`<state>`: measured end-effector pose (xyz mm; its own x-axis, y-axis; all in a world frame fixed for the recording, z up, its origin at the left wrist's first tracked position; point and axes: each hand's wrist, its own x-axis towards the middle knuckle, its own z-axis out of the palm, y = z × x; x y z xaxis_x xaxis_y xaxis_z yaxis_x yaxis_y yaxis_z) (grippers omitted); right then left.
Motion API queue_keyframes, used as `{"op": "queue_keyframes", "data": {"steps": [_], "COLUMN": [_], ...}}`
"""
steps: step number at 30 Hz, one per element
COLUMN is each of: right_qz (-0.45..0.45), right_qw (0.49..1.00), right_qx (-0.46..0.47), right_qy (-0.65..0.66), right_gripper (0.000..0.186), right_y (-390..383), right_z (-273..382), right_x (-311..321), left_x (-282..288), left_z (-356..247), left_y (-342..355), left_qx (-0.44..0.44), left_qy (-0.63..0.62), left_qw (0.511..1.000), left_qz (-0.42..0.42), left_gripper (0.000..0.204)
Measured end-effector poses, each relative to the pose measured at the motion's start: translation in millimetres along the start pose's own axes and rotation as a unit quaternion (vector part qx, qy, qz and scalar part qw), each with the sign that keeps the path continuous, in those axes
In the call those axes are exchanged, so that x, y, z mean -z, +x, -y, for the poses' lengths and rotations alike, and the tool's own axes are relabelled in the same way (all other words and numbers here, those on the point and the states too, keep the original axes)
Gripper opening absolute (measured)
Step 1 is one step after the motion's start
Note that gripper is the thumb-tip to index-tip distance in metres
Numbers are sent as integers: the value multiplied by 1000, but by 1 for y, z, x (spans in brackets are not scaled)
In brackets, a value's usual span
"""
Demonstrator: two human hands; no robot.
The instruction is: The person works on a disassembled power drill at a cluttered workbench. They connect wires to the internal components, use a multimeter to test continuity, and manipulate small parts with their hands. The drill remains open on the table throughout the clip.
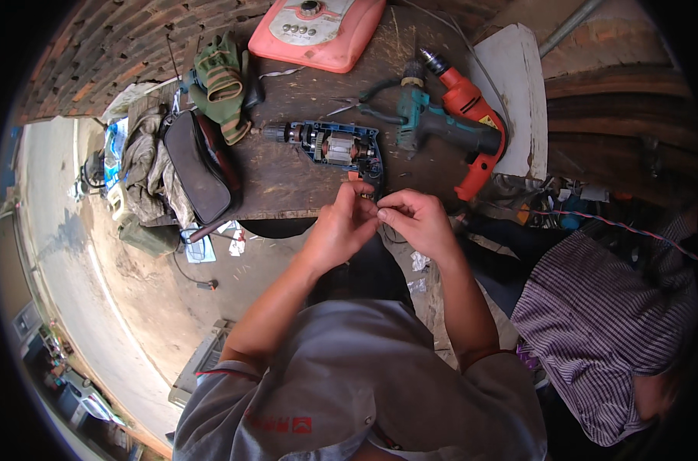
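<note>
Grey shirt [341, 361], inward-angled forearms [284, 303], left hand [343, 221] close against right hand [420, 223].

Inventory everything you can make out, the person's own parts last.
Bench: 1, brown, upper middle
Opened drill: 1, blue, bench's middle
Red drill: 1, red, bench's right
Power tool: 1, teal, beside red drill
Pliers: 1, dark, left of power tool
Flat device: 1, pink, bench's far edge
Gloves: count unclear, green striped, bench's left
Case: 1, dark, bench's left
Board: 1, white, bench's right edge
Brick wall: 1, brown, upper left
Co-worker: 1, checked clothing, right
Shirt: 1, grey, lower middle
Left hand: 1, bare, before opened drill
Right hand: 1, bare, meeting left hand
</note>
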<state>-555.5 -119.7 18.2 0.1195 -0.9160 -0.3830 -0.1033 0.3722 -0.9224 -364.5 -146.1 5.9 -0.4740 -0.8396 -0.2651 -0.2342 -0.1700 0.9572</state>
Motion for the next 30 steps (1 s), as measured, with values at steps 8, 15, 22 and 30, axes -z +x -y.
{"op": "queue_keyframes", "data": {"steps": [8,15,22,30], "right_qz": [-85,-109,-113,-48], "right_qw": [985,981,952,929], "right_qx": [31,43,218,207], "right_qy": [145,152,-183,-302], "right_gripper": [12,11,18,16], "right_y": [40,58,69,78], "right_z": [-35,-56,-49,-45], "right_x": [18,14,13,16], "left_x": [16,5,-5,-11], "left_z": [18,12,21,37], "left_y": [40,54,53,54], "left_qx": [-67,-10,-11,-163], "left_qy": [253,391,359,330], "left_qw": [955,913,923,913], "left_qz": [-141,-115,-140,-175], "left_gripper": [23,28,18,19]}}
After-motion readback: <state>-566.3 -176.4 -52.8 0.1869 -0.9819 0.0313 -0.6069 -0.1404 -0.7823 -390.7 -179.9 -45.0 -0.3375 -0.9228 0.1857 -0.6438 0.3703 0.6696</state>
